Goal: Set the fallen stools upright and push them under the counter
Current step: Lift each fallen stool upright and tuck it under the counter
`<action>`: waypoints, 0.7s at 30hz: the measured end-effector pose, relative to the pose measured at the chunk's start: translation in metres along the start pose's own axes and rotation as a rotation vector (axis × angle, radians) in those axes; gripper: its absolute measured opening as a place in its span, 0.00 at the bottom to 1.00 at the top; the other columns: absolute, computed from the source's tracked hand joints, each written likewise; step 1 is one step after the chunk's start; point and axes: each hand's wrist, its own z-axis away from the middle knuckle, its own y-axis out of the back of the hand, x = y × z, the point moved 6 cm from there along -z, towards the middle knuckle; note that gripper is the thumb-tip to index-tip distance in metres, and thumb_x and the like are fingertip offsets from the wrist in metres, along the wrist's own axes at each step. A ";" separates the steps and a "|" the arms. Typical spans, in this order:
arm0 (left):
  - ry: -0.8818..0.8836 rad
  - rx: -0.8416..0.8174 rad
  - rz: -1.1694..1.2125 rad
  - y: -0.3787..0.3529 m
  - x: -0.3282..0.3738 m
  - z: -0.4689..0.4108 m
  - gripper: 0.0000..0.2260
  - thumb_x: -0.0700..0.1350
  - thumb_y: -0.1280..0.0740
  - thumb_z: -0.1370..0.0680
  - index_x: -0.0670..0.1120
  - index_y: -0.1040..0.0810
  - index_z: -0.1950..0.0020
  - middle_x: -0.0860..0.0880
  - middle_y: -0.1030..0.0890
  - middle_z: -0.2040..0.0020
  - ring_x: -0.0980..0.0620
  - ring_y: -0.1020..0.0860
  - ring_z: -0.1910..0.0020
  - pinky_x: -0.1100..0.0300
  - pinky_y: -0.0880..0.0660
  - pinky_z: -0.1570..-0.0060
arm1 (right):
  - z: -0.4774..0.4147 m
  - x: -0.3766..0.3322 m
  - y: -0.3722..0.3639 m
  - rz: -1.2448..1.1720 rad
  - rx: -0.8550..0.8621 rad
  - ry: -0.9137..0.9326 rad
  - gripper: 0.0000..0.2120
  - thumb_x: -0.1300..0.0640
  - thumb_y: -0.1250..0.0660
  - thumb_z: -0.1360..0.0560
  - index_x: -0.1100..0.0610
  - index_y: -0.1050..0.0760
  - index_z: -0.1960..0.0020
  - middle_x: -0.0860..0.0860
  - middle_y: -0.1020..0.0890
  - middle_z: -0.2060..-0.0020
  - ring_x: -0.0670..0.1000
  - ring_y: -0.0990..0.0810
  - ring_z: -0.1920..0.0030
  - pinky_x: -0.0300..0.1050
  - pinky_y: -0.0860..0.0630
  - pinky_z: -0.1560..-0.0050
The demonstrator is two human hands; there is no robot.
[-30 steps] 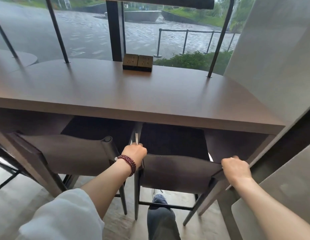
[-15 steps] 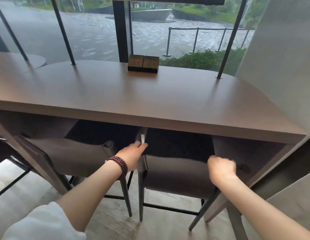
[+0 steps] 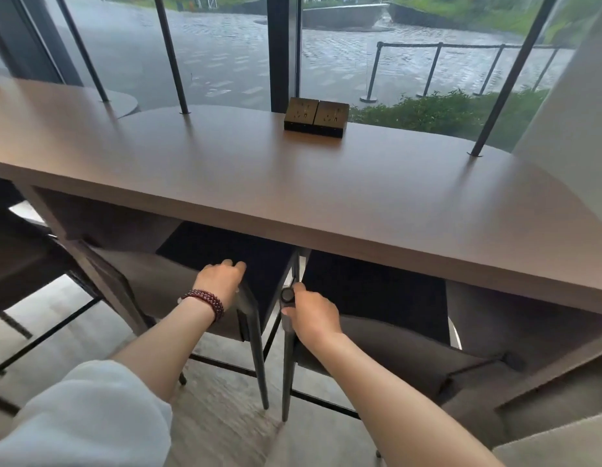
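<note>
At lower center, the left hand (image 3: 222, 278) is curling over the left stool (image 3: 178, 294) backrest and the right hand (image 3: 309, 315) is pinching the right stool (image 3: 387, 345) post, probably to nudge both under the counter (image 3: 292, 190).

A brown counter (image 3: 326, 183) carries a dark twin socket box (image 3: 315, 117) (near its window edge); two stools (image 3: 377, 325) stand on the floor (image 3: 225, 416).

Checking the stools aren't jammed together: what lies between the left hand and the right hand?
In the head view, between the left hand and the right hand lie the left stool's dark seat corner, its back post, and a narrow gap.
</note>
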 end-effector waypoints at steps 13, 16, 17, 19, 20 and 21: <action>-0.086 0.101 -0.125 -0.003 0.008 0.018 0.17 0.42 0.39 0.22 0.46 0.33 0.33 0.46 0.23 0.42 0.46 0.22 0.46 0.58 0.30 0.45 | 0.002 0.002 0.005 -0.028 -0.003 0.016 0.09 0.62 0.38 0.23 0.56 0.28 0.43 0.51 0.16 0.52 0.55 0.18 0.49 0.54 0.21 0.51; -0.078 0.114 -0.110 -0.008 0.009 0.016 0.18 0.41 0.38 0.23 0.45 0.33 0.34 0.45 0.23 0.43 0.46 0.21 0.46 0.57 0.31 0.44 | 0.002 0.002 0.007 -0.007 -0.008 0.022 0.08 0.61 0.38 0.22 0.56 0.28 0.44 0.51 0.16 0.53 0.55 0.18 0.50 0.53 0.21 0.52; -0.079 0.119 -0.109 -0.008 0.010 0.015 0.18 0.40 0.38 0.23 0.45 0.33 0.34 0.45 0.23 0.43 0.46 0.21 0.46 0.56 0.31 0.43 | 0.002 0.001 0.006 0.000 -0.010 0.024 0.08 0.61 0.38 0.22 0.56 0.28 0.44 0.51 0.16 0.53 0.55 0.18 0.50 0.53 0.21 0.52; -0.087 0.121 -0.100 -0.008 0.015 0.011 0.18 0.40 0.37 0.23 0.45 0.33 0.33 0.45 0.23 0.42 0.46 0.21 0.45 0.55 0.31 0.42 | 0.002 0.001 0.006 0.005 -0.024 0.023 0.08 0.62 0.38 0.22 0.57 0.28 0.43 0.51 0.16 0.53 0.54 0.18 0.49 0.54 0.21 0.52; -0.093 0.117 -0.093 -0.008 0.018 0.008 0.18 0.40 0.37 0.23 0.45 0.33 0.33 0.45 0.23 0.42 0.46 0.21 0.45 0.55 0.31 0.42 | 0.001 0.002 0.006 -0.003 -0.032 0.017 0.09 0.63 0.38 0.23 0.56 0.28 0.43 0.51 0.16 0.52 0.54 0.19 0.48 0.54 0.21 0.51; -0.100 0.112 -0.086 -0.006 0.019 0.006 0.18 0.40 0.36 0.23 0.45 0.32 0.34 0.45 0.23 0.42 0.46 0.21 0.46 0.55 0.31 0.42 | 0.000 0.003 0.005 -0.014 -0.044 0.007 0.10 0.64 0.38 0.23 0.56 0.28 0.43 0.51 0.16 0.52 0.54 0.19 0.47 0.54 0.21 0.51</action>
